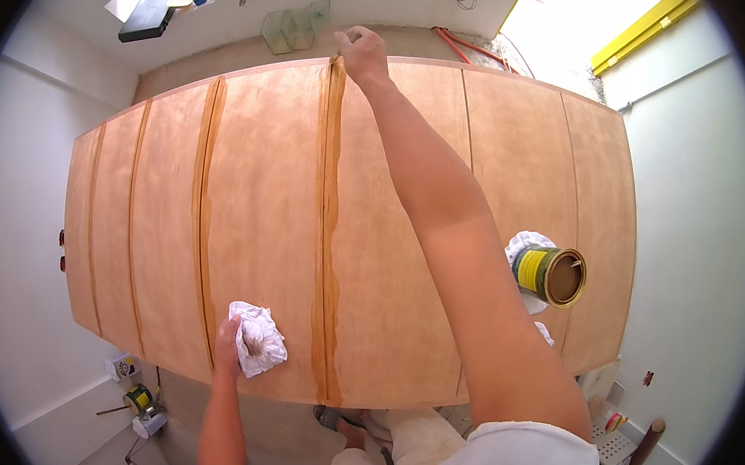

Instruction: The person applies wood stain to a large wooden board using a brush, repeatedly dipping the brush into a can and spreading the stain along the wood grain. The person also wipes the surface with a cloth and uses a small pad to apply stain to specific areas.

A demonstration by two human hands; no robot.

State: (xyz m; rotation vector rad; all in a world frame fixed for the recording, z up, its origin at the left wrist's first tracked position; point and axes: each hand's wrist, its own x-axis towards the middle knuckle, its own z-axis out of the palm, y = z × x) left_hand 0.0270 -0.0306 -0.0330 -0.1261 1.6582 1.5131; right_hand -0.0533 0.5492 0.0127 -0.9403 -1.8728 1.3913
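A large wooden panel (271,193) with long parallel grooves lies before me. My right hand (364,57) is stretched out to its far edge, fingers closed on what looks like a small brush (334,60), mostly hidden. Its tip is at the far end of a groove (326,229) bordered by wet-looking brown stain. Near the close edge, my left hand (227,345) grips a crumpled white cloth (260,344) with a brown smudge. Another groove (207,156), left of centre, has the same darker borders. The grooves right of my arm show no such broad stain.
On the panel's right part stands an open can (541,273) of brown liquid, with white cloth (531,239) around it. Glass pieces (289,29) lean beyond the far edge. Orange conduits (453,46) lie behind. Another can (137,397) stands low at left, a wooden pole (639,452) at right.
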